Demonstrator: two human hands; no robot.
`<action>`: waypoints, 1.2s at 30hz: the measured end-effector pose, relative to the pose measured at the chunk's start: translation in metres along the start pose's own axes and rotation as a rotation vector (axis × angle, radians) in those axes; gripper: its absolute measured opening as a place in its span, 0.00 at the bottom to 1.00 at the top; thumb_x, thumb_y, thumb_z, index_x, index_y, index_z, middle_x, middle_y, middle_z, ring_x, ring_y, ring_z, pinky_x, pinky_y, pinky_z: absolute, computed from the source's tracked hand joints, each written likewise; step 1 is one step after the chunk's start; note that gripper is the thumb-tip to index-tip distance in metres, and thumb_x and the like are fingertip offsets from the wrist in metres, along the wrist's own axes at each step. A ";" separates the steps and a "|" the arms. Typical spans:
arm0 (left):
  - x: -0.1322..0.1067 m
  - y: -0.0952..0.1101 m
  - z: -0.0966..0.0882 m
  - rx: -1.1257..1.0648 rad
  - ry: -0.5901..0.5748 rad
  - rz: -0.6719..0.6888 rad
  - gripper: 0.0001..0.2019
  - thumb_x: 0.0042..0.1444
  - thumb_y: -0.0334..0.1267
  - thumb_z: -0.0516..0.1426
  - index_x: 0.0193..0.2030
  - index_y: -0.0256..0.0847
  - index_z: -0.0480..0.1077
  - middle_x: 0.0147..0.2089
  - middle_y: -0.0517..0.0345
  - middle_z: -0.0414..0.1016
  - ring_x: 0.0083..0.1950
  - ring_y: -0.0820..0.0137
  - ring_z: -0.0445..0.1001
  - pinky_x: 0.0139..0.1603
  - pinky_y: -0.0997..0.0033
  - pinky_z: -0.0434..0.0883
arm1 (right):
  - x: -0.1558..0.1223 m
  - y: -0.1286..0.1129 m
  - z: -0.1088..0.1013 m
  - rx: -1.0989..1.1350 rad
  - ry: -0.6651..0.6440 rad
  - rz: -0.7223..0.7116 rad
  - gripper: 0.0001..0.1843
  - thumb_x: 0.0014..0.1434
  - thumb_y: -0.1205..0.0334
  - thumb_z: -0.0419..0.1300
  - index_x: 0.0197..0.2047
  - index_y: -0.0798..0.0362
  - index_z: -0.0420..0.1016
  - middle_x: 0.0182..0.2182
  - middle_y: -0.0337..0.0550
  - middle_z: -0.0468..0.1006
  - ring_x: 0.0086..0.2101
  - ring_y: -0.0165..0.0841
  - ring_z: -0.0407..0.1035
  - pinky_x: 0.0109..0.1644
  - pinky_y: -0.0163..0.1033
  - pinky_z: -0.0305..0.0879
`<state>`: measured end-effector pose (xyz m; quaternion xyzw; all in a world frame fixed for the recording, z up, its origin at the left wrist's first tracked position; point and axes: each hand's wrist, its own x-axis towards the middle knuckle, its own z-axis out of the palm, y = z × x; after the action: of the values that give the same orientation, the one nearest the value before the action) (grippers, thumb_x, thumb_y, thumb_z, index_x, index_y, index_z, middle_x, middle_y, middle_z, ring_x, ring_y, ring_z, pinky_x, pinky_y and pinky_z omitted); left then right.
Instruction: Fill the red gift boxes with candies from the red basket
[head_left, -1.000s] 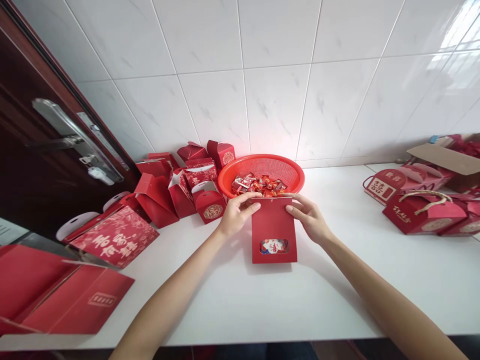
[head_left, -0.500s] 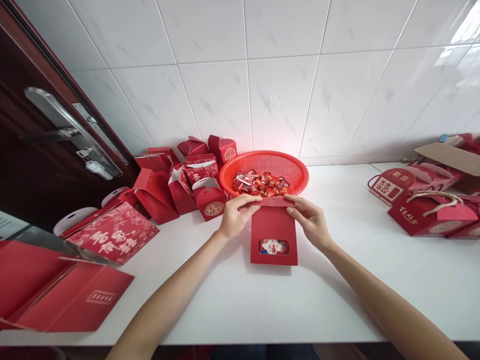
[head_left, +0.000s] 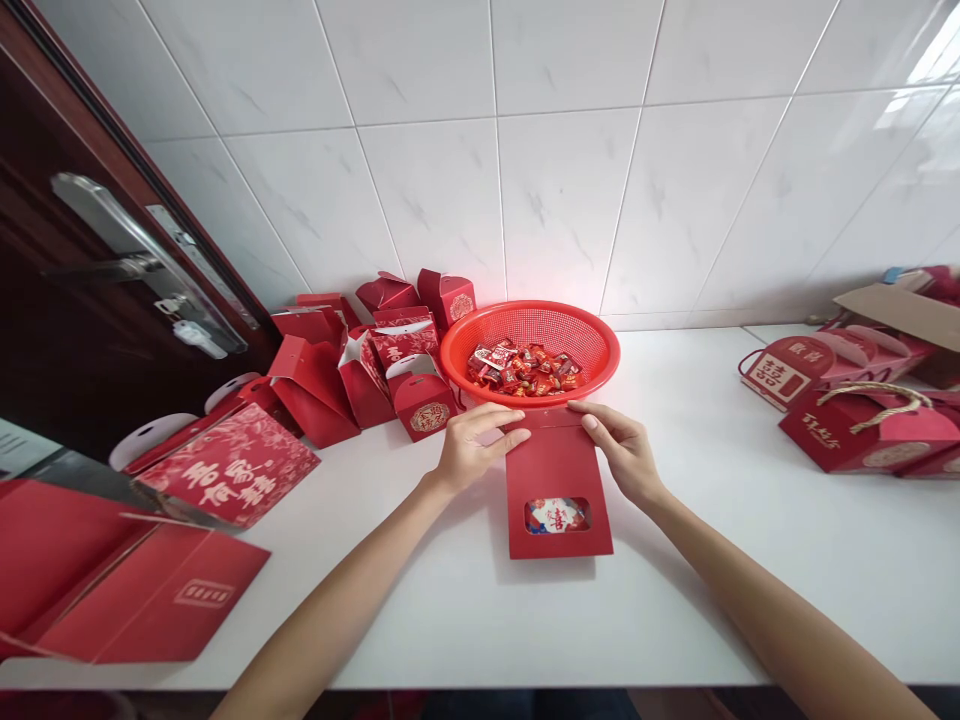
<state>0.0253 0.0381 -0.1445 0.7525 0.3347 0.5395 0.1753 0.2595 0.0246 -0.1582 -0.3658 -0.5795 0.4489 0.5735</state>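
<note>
Pinching the far end of a flat red box (head_left: pixel 553 465), the left hand (head_left: pixel 476 440) and the right hand (head_left: pixel 622 450) each take one corner, thumb on the upper face and fingers along the far edge. The box is in front of the person, over the white counter (head_left: pixel 420 610), between the two forearms; whether its near end rests on the surface or hangs just above it, I cannot tell. Its long axis runs away from the person toward the wall (head_left: pixel 559 210), slightly aslant, so that the near end sits a little further right than the far one. The creased flap (head_left: pixel 546 417) points to the red basket (head_left: pixel 540 322) of wrapped candies (head_left: pixel 525 370) just beyond, while the rounded window (head_left: pixel 557 515) lies crosswise near the close end, its printed characters upright from the person's side. Red cartons (head_left: pixel 375 375) crowd together at left, and handled boxes (head_left: pixel 862 425) stand well apart at right.
</note>
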 end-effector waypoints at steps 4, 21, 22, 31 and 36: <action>-0.002 0.003 0.002 -0.028 -0.002 -0.072 0.09 0.56 0.45 0.68 0.37 0.42 0.84 0.39 0.51 0.86 0.40 0.63 0.84 0.45 0.64 0.81 | -0.002 -0.004 0.002 0.018 0.015 0.039 0.21 0.60 0.41 0.67 0.49 0.45 0.83 0.40 0.44 0.85 0.39 0.40 0.77 0.41 0.43 0.75; -0.004 0.037 0.006 -0.300 -0.018 -0.325 0.17 0.61 0.54 0.64 0.36 0.40 0.80 0.32 0.58 0.79 0.35 0.67 0.75 0.41 0.67 0.73 | -0.015 -0.028 0.007 -0.019 0.018 -0.045 0.16 0.63 0.42 0.64 0.40 0.46 0.80 0.33 0.42 0.80 0.34 0.38 0.72 0.38 0.41 0.71; -0.005 0.037 0.006 -0.275 -0.021 -0.283 0.16 0.61 0.52 0.63 0.36 0.40 0.80 0.33 0.57 0.79 0.36 0.67 0.75 0.43 0.67 0.73 | -0.015 -0.029 0.006 -0.006 0.008 -0.030 0.16 0.62 0.42 0.65 0.41 0.46 0.80 0.35 0.43 0.81 0.35 0.38 0.73 0.38 0.41 0.72; -0.009 0.031 0.011 -0.319 -0.040 -0.288 0.18 0.61 0.53 0.63 0.34 0.38 0.79 0.34 0.55 0.79 0.37 0.67 0.73 0.43 0.68 0.71 | -0.010 -0.032 0.004 0.052 -0.100 0.005 0.17 0.60 0.43 0.68 0.35 0.49 0.81 0.32 0.43 0.82 0.31 0.36 0.74 0.35 0.41 0.75; -0.009 0.037 0.013 -0.407 -0.046 -0.443 0.21 0.58 0.56 0.64 0.31 0.38 0.78 0.29 0.57 0.74 0.36 0.66 0.72 0.38 0.69 0.70 | -0.011 -0.033 0.004 0.089 -0.094 0.047 0.18 0.57 0.43 0.69 0.33 0.49 0.80 0.29 0.41 0.81 0.28 0.35 0.73 0.34 0.40 0.75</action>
<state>0.0468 0.0065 -0.1322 0.6226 0.3714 0.5270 0.4435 0.2591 0.0031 -0.1308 -0.3319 -0.5766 0.5043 0.5505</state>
